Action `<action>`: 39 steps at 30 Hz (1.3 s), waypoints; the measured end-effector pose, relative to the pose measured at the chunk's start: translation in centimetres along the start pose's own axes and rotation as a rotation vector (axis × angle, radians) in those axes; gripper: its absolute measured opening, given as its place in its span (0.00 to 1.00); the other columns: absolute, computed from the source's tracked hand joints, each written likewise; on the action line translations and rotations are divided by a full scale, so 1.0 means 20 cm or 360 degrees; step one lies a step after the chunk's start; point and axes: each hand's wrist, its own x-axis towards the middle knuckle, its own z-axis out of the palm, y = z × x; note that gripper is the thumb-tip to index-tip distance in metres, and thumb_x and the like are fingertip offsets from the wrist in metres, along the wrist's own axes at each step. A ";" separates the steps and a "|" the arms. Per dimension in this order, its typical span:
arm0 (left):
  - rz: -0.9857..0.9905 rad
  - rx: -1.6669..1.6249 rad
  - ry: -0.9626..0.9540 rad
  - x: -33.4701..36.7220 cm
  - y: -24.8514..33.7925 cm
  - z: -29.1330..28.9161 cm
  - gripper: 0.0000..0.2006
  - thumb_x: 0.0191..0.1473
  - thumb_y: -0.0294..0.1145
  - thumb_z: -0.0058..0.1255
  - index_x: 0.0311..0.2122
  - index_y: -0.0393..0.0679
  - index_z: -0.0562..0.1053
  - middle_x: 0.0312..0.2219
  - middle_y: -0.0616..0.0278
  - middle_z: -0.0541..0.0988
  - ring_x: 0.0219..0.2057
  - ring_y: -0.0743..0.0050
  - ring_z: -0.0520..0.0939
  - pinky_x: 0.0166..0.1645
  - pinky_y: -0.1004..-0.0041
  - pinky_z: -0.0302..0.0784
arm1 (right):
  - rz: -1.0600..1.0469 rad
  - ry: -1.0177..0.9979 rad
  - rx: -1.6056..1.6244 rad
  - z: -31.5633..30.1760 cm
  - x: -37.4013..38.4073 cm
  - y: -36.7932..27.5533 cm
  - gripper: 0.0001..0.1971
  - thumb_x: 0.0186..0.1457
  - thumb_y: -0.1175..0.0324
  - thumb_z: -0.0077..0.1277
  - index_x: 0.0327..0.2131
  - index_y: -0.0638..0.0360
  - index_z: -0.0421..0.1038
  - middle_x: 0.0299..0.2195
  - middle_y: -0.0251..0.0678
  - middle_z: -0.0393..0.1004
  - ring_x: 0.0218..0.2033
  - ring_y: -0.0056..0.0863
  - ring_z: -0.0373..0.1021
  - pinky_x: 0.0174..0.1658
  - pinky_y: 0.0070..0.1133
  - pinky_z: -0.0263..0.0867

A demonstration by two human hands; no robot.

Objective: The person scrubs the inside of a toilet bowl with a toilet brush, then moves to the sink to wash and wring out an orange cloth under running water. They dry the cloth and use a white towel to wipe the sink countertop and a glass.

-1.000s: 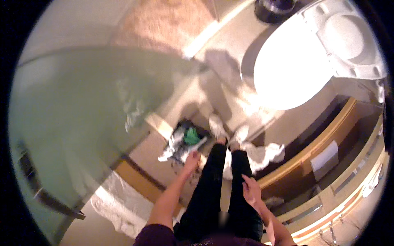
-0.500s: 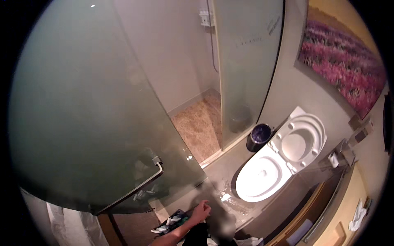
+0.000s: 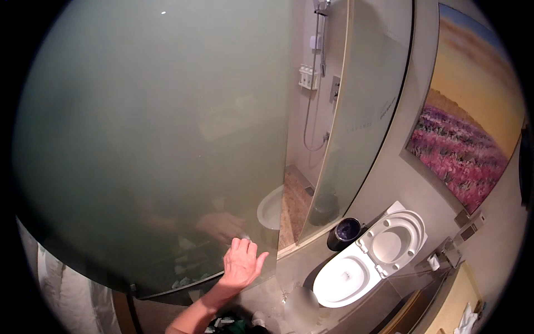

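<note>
My left hand reaches up from the lower edge, its back toward me and the thumb out to the right. Its fingers are curled at the metal handle of a frosted, greenish glass door, near the handle's upper end, and hide most of that grip. The hand's reflection shows in the glass beside it. Past the door's right edge, part of the shower with its hose and brown floor is visible. My right hand is not in view.
A white toilet stands at the right with lid and seat raised. Beside it are a dark bin and a fixed glass panel. A wooden counter is at the lower right. Dark green and white items lie low by my arm.
My left hand has moved up and left onto the door handle. The glass door now covers more of the shower opening. My view has tilted upward.
</note>
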 end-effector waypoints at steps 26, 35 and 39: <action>-0.0345 -0.0122 -0.0367 0.04 -0.18 0.12 0.17 0.61 0.41 0.52 0.43 0.42 0.62 0.18 0.52 0.76 0.21 0.45 0.81 0.25 0.54 0.77 | -0.0146 -0.0368 -0.0039 -0.30 -0.25 0.37 0.19 0.59 0.70 0.51 0.54 0.59 0.73 0.35 0.40 0.82 0.33 0.29 0.77 0.35 0.29 0.73; -0.0405 -0.0305 -0.0375 0.06 -0.20 0.13 0.16 0.64 0.43 0.48 0.43 0.42 0.60 0.17 0.50 0.76 0.21 0.44 0.81 0.28 0.53 0.77 | 0.0286 -0.0577 -0.0022 -0.15 -0.31 -0.41 0.20 0.62 0.64 0.50 0.56 0.58 0.72 0.30 0.35 0.80 0.27 0.18 0.75 0.34 0.19 0.76; -0.0484 -0.0212 -0.0398 0.06 -0.17 0.14 0.17 0.60 0.42 0.53 0.46 0.45 0.63 0.20 0.51 0.79 0.25 0.44 0.82 0.31 0.53 0.76 | 0.0351 -0.0645 -0.0335 -0.13 -0.41 -0.36 0.18 0.60 0.64 0.51 0.52 0.55 0.76 0.28 0.33 0.80 0.25 0.18 0.76 0.31 0.19 0.75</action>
